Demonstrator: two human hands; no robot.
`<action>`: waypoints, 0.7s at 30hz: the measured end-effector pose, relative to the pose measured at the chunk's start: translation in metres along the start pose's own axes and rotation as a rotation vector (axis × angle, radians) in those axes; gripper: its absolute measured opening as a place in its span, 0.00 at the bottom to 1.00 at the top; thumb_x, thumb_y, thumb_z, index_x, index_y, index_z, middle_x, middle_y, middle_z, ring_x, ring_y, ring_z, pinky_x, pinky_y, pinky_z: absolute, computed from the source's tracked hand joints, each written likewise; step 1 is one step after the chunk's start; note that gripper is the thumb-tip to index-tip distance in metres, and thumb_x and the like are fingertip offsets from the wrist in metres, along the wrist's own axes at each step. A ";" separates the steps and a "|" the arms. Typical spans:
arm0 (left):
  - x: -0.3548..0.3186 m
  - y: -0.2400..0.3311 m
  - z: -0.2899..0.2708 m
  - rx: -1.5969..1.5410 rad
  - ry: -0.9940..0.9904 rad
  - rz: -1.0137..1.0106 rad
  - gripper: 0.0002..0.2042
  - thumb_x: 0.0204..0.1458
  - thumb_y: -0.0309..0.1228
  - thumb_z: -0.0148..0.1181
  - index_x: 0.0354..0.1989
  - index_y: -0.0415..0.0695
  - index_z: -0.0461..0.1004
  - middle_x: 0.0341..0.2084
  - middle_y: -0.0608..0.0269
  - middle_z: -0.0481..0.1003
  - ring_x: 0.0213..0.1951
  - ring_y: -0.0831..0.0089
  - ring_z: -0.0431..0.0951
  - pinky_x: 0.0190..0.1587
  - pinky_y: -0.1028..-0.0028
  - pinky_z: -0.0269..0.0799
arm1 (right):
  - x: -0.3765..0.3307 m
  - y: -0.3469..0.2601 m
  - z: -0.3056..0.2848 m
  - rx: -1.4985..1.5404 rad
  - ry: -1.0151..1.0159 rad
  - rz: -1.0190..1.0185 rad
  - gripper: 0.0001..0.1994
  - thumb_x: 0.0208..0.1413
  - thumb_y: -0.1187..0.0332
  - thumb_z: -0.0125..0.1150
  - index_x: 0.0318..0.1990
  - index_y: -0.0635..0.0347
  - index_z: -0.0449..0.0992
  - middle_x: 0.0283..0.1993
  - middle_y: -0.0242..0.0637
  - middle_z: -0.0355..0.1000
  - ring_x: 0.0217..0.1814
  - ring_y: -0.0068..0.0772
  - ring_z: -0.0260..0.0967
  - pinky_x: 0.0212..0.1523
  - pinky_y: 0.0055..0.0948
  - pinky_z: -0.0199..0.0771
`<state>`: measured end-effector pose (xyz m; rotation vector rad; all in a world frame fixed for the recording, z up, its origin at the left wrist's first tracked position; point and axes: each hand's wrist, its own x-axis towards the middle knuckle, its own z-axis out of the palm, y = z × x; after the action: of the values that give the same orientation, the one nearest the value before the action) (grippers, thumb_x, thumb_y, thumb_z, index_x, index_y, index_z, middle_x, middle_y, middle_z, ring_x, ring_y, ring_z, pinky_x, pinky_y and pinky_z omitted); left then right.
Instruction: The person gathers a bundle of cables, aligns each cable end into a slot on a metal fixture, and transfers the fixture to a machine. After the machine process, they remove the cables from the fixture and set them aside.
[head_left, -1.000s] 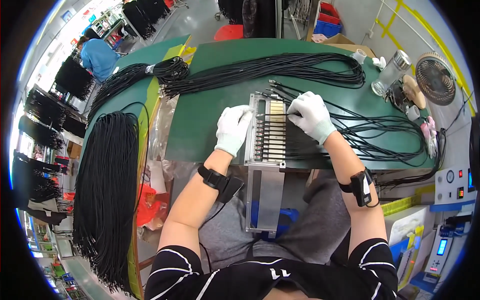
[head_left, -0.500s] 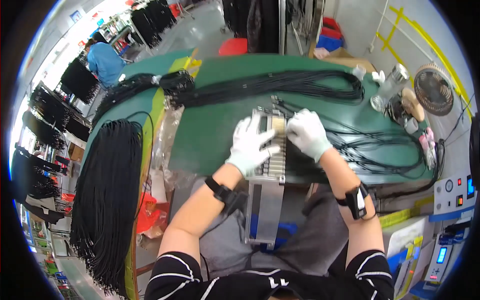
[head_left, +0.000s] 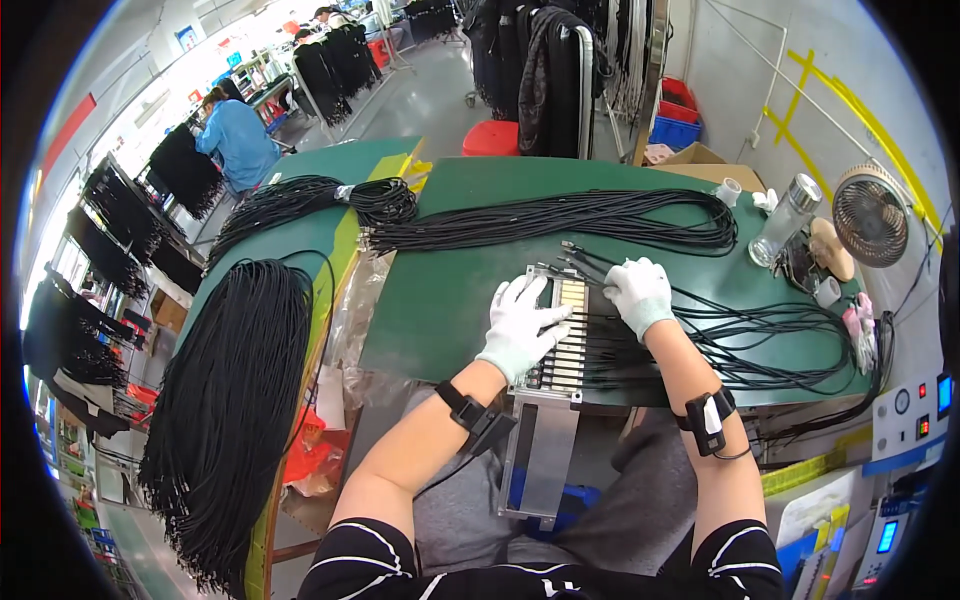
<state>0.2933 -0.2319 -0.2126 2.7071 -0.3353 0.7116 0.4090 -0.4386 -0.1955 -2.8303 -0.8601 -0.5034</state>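
A metal fixture with a row of pale slots stands at the near edge of the green table, black cables running from its right side. My left hand, in a white glove, rests on the fixture's left side with its fingers spread. Just right of the fixture's far end, my gloved right hand is closed, fingertips pinched beside the black cables that loop away to the right. It appears to grip a cable, though the fingers hide most of it. Loose cable ends lie beyond the fixture.
A long black cable bundle lies across the far table. Another thick bundle hangs at left. A glass bottle and a small fan stand at far right. A person in blue sits far left.
The view has shifted, so the table sits lower in the picture. My right hand has moved slightly right, off the fixture's edge. My left hand stays on the fixture.
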 end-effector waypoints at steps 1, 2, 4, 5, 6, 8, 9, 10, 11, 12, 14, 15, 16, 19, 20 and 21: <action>0.001 -0.003 0.002 -0.003 -0.001 0.000 0.14 0.52 0.46 0.63 0.43 0.58 0.85 0.59 0.48 0.71 0.62 0.51 0.66 0.68 0.53 0.54 | 0.001 0.000 -0.002 -0.005 -0.019 0.014 0.07 0.45 0.60 0.70 0.30 0.48 0.81 0.33 0.32 0.76 0.42 0.41 0.71 0.44 0.37 0.71; 0.001 -0.010 0.007 -0.095 0.012 -0.076 0.13 0.53 0.45 0.63 0.42 0.55 0.84 0.57 0.49 0.72 0.60 0.53 0.68 0.65 0.56 0.58 | 0.001 0.003 -0.003 -0.007 -0.021 0.016 0.07 0.45 0.60 0.70 0.30 0.48 0.81 0.33 0.32 0.76 0.42 0.41 0.71 0.44 0.37 0.71; 0.006 -0.016 0.005 -0.279 0.041 -0.228 0.12 0.54 0.42 0.63 0.40 0.50 0.83 0.52 0.51 0.76 0.56 0.57 0.73 0.61 0.61 0.66 | 0.000 0.014 -0.008 0.142 0.081 -0.046 0.06 0.44 0.60 0.71 0.29 0.47 0.80 0.31 0.28 0.75 0.42 0.37 0.71 0.44 0.37 0.69; 0.006 -0.017 0.005 -0.282 0.040 -0.229 0.12 0.54 0.42 0.63 0.40 0.50 0.83 0.52 0.51 0.76 0.56 0.57 0.73 0.61 0.61 0.66 | 0.000 0.016 -0.010 0.217 0.133 -0.077 0.06 0.44 0.61 0.71 0.28 0.46 0.80 0.30 0.27 0.74 0.42 0.35 0.70 0.43 0.37 0.68; 0.006 -0.018 0.004 -0.313 0.098 -0.310 0.12 0.55 0.41 0.63 0.40 0.48 0.82 0.50 0.52 0.77 0.54 0.58 0.74 0.59 0.63 0.68 | -0.001 0.017 -0.011 0.215 0.131 -0.076 0.06 0.44 0.61 0.71 0.28 0.46 0.80 0.30 0.27 0.74 0.42 0.35 0.70 0.43 0.37 0.68; 0.006 -0.018 0.001 -0.369 0.214 -0.472 0.12 0.56 0.38 0.62 0.39 0.43 0.81 0.46 0.55 0.79 0.50 0.61 0.77 0.54 0.66 0.72 | -0.004 0.017 -0.011 0.364 0.145 -0.218 0.06 0.43 0.62 0.72 0.28 0.48 0.80 0.30 0.27 0.74 0.42 0.36 0.70 0.44 0.38 0.69; 0.006 -0.018 0.002 -0.369 0.212 -0.472 0.12 0.56 0.38 0.62 0.39 0.43 0.81 0.46 0.55 0.79 0.50 0.61 0.77 0.54 0.66 0.72 | -0.005 0.017 -0.012 0.439 0.152 -0.289 0.06 0.42 0.63 0.72 0.27 0.49 0.80 0.30 0.27 0.74 0.42 0.37 0.70 0.44 0.38 0.69; 0.005 -0.017 0.002 -0.443 0.200 -0.462 0.11 0.56 0.37 0.62 0.39 0.42 0.80 0.46 0.55 0.79 0.50 0.61 0.76 0.54 0.66 0.71 | -0.005 0.016 -0.012 0.440 0.151 -0.287 0.06 0.42 0.63 0.72 0.27 0.49 0.80 0.30 0.27 0.74 0.42 0.37 0.70 0.44 0.38 0.69; 0.005 -0.017 0.002 -0.516 0.187 -0.452 0.11 0.57 0.36 0.62 0.39 0.41 0.80 0.46 0.55 0.79 0.50 0.60 0.76 0.55 0.65 0.71 | -0.005 0.015 -0.013 0.445 0.136 -0.279 0.06 0.42 0.64 0.72 0.28 0.49 0.80 0.30 0.28 0.74 0.42 0.37 0.70 0.44 0.38 0.69; 0.004 -0.016 0.002 -0.589 0.174 -0.441 0.10 0.57 0.34 0.62 0.39 0.40 0.79 0.45 0.55 0.79 0.51 0.60 0.75 0.55 0.65 0.71 | -0.005 0.013 -0.014 0.451 0.121 -0.271 0.07 0.42 0.64 0.72 0.28 0.49 0.80 0.30 0.28 0.74 0.42 0.38 0.70 0.44 0.38 0.69; 0.004 -0.016 0.000 -0.546 0.177 -0.397 0.09 0.56 0.33 0.63 0.38 0.40 0.79 0.45 0.56 0.79 0.51 0.60 0.75 0.55 0.65 0.70 | -0.005 0.009 -0.016 0.459 0.104 -0.264 0.07 0.42 0.64 0.72 0.28 0.49 0.80 0.31 0.28 0.74 0.42 0.38 0.70 0.45 0.38 0.69; 0.005 -0.016 -0.001 -0.505 0.182 -0.351 0.08 0.56 0.32 0.63 0.37 0.40 0.79 0.45 0.56 0.79 0.51 0.60 0.75 0.55 0.65 0.70 | -0.006 0.006 -0.018 0.440 0.107 -0.282 0.07 0.42 0.63 0.72 0.29 0.49 0.80 0.31 0.28 0.74 0.42 0.39 0.70 0.45 0.38 0.69; 0.005 -0.015 -0.003 -0.464 0.185 -0.304 0.07 0.56 0.31 0.63 0.36 0.40 0.79 0.44 0.56 0.79 0.52 0.60 0.75 0.55 0.65 0.70 | -0.006 0.003 -0.020 0.420 0.109 -0.300 0.07 0.43 0.63 0.72 0.29 0.49 0.80 0.31 0.29 0.74 0.43 0.39 0.70 0.45 0.38 0.69; 0.005 -0.013 -0.007 -0.456 0.185 -0.227 0.06 0.55 0.30 0.63 0.34 0.41 0.78 0.44 0.55 0.79 0.52 0.59 0.74 0.55 0.64 0.69 | -0.008 -0.011 -0.023 0.429 0.135 -0.321 0.08 0.44 0.62 0.71 0.30 0.51 0.80 0.31 0.31 0.75 0.42 0.41 0.70 0.45 0.38 0.69; 0.006 -0.011 -0.008 -0.453 0.186 -0.187 0.06 0.54 0.30 0.63 0.33 0.41 0.78 0.44 0.55 0.78 0.52 0.59 0.74 0.55 0.64 0.69 | -0.009 -0.017 -0.024 0.457 0.160 -0.325 0.08 0.44 0.62 0.71 0.30 0.52 0.80 0.31 0.33 0.75 0.41 0.43 0.70 0.44 0.39 0.69; 0.007 -0.009 -0.008 -0.455 0.183 -0.187 0.06 0.54 0.30 0.63 0.33 0.41 0.78 0.44 0.55 0.78 0.52 0.59 0.74 0.55 0.64 0.69 | -0.010 -0.022 -0.024 0.484 0.183 -0.328 0.09 0.45 0.61 0.71 0.30 0.53 0.80 0.32 0.35 0.76 0.41 0.45 0.70 0.44 0.39 0.69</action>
<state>0.2985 -0.2213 -0.2046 2.1931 -0.1701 0.7206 0.3822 -0.4305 -0.1760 -2.1845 -1.2221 -0.5007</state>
